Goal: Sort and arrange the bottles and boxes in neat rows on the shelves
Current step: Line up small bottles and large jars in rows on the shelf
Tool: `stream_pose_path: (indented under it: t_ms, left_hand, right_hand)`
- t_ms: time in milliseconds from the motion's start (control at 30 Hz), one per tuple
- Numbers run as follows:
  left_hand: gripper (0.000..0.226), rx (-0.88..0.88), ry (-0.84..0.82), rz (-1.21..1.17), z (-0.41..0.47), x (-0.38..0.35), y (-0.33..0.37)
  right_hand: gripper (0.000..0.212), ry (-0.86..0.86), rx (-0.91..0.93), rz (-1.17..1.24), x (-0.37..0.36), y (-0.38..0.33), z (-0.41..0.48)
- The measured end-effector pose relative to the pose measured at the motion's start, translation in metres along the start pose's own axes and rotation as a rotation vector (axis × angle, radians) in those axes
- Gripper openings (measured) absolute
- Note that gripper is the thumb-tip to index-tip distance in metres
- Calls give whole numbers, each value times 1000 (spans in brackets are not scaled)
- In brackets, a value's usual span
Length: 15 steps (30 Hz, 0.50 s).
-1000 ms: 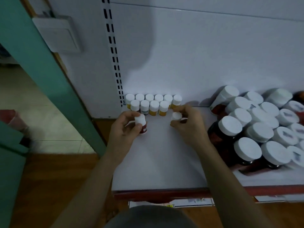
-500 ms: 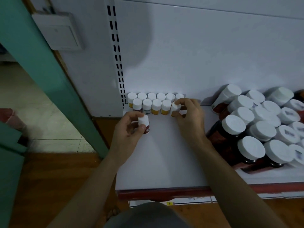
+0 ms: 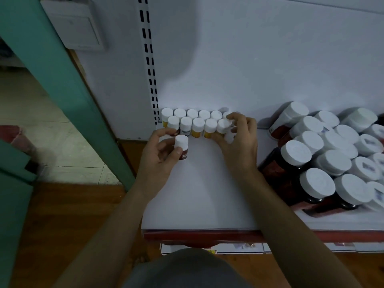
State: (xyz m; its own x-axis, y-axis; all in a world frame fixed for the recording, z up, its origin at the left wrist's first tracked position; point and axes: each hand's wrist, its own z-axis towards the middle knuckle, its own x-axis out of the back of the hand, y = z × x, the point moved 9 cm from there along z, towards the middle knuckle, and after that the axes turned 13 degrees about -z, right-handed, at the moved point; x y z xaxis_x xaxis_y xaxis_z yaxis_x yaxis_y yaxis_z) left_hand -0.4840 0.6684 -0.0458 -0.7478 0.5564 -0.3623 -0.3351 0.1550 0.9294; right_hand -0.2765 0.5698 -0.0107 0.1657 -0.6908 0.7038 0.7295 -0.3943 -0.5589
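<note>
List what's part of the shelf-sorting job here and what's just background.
Job: left hand holding a small bottle; right hand gripping the row-end bottle; two rows of small bottles; big white-capped jars; shelf.
Background: green door frame; wall box; wooden floor.

Bare white shelf (image 3: 199, 194) is lying open near-centre; small white-capped bottles (image 3: 192, 123) are blocking far-left, large dark white-lidded jars (image 3: 324, 163) crowding right.
</note>
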Motion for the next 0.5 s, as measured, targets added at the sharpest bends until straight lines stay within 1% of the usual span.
stream_pose_path:
  t_ms: [67,100,133,167,233,300,333,400,500]
  left_hand:
    - [37,8,9,15,0,-1,0]
    - [35,3,12,44,0,0,2]
    - [32,0,8,68,0,-1,2]
    - [28,0,0,75,0,-2,3]
    - [25,-10,-27,51,-3,-7,7]
    - [22,-43,-47,43,-4,-10,11]
    - [20,-63,-45,57,-5,-9,12]
    - [18,-123,-4,150,-6,-1,14]
    - [19,-253,177,484,-4,22,28]
  right_hand:
    - [42,81,67,-8,19,-15,-7]
    - [33,67,118,16,23,-27,-12]
    - [27,-9,167,67,21,-40,-16]
    - [25,-134,199,140,13,-53,-21]
    - [27,-372,262,250,-6,-78,-31]
    - [25,-455,301,268,-16,-90,-32]
    - [22,-480,274,280,-19,-88,-29]
    - [14,-511,155,328,-23,-80,-23]
    - [14,-459,45,332,-18,-70,-10]
